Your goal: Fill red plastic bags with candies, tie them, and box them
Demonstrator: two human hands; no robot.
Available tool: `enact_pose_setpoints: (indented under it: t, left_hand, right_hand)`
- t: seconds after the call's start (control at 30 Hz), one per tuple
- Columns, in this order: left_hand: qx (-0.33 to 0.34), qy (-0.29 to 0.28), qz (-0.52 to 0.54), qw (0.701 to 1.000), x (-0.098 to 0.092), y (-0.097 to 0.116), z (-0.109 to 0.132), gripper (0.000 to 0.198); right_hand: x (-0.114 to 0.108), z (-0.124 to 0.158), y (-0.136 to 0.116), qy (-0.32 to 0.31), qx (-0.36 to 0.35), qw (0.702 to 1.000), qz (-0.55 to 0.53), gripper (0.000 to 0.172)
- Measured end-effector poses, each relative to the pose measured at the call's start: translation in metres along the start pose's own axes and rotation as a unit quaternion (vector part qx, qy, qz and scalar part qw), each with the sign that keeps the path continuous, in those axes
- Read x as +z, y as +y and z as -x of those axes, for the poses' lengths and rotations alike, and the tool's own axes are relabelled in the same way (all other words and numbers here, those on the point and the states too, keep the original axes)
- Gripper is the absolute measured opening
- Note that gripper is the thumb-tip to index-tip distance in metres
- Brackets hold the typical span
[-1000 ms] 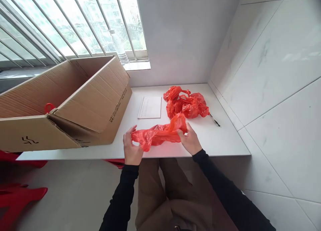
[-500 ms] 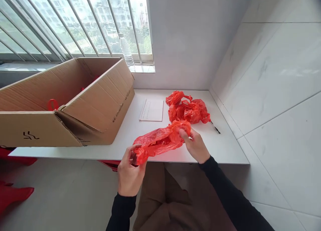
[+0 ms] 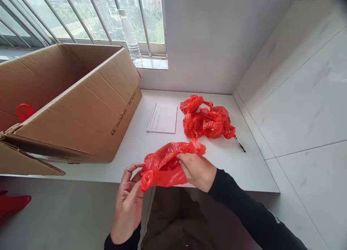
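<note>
A thin red plastic bag (image 3: 165, 177) is stretched between my two hands just above the table's front edge, its mouth partly open towards me. My left hand (image 3: 128, 199) pinches the bag's left end between thumb and fingers. At the mouth, my right hand (image 3: 196, 170) is closed on the bag, with its fingertips dipping into the opening. Something red and shiny shows inside; I cannot make out what it is. Beyond the bag lies a heap of knotted red plastic bags (image 3: 208, 121). A thin pen-like stick (image 3: 240, 144) with a dark tip pokes out at the heap's right.
A large open cardboard box (image 3: 81, 123) with red items inside stands on the white table (image 3: 130, 154) at left. A pale booklet (image 3: 164, 118) lies in the middle. A clear water bottle (image 3: 130, 40) stands on the windowsill. A tiled wall (image 3: 306, 98) borders the right side.
My right hand has shifted from the bag's right end to its mouth, fingers now at the opening. My left hand still grips the left end. The view has tilted a little.
</note>
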State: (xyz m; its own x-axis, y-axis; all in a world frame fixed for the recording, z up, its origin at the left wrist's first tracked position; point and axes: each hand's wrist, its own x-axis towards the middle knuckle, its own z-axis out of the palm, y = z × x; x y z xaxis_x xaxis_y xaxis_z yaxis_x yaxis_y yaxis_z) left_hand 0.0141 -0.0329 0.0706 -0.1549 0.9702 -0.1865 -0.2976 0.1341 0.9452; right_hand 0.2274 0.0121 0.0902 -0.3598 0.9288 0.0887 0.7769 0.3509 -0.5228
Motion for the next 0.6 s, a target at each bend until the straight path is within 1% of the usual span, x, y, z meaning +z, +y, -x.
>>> enact_pose_setpoints:
  t: [0.03,0.1,0.17,0.23,0.3,0.33,0.37,0.43,0.5,0.53,0.6]
  left_hand:
    - [-0.009,-0.005,-0.003,1.000,-0.001,-0.001,0.000,0.036]
    - [-0.004,-0.011,-0.013,1.000,-0.002,-0.002,-0.001,0.030]
    - [0.017,-0.019,-0.041,0.999,0.002,0.000,-0.002,0.031]
    - [0.038,-0.014,-0.108,0.993,0.008,0.004,-0.004,0.034]
    - [0.048,0.006,-0.192,0.980,0.015,0.009,-0.007,0.037]
    - [0.049,0.014,-0.225,0.973,0.017,0.011,-0.009,0.038]
    - [0.052,0.019,-0.244,0.968,0.018,0.011,-0.011,0.036]
    - [0.061,0.024,-0.254,0.965,0.018,0.010,-0.015,0.030]
    - [0.087,0.038,-0.253,0.963,0.016,0.006,-0.016,0.024]
    - [0.107,0.052,-0.259,0.959,0.015,0.004,-0.017,0.021]
    - [0.155,0.086,-0.273,0.946,0.012,-0.001,-0.016,0.015]
  right_hand:
    - [0.003,-0.007,0.004,-0.013,0.016,1.000,0.021,0.031]
    - [0.003,-0.014,0.005,-0.029,0.051,0.997,0.045,0.046]
    - [0.001,-0.016,0.002,-0.027,0.080,0.995,0.058,0.059]
    - [-0.001,-0.017,-0.002,-0.010,0.080,0.995,0.056,0.064]
    - [-0.002,-0.018,-0.005,0.010,0.067,0.996,0.060,0.062]
    - [-0.002,-0.019,-0.006,0.008,0.064,0.996,0.069,0.059]
    - [-0.001,-0.021,-0.007,-0.010,0.068,0.994,0.084,0.057]
    - [0.003,-0.028,-0.006,-0.077,0.083,0.986,0.119,0.050]
    - [0.010,-0.037,-0.003,-0.137,0.093,0.976,0.143,0.042]
    - [0.015,-0.041,0.000,-0.148,0.090,0.974,0.147,0.040]
    - [0.025,-0.049,0.005,-0.137,0.073,0.978,0.140,0.039]
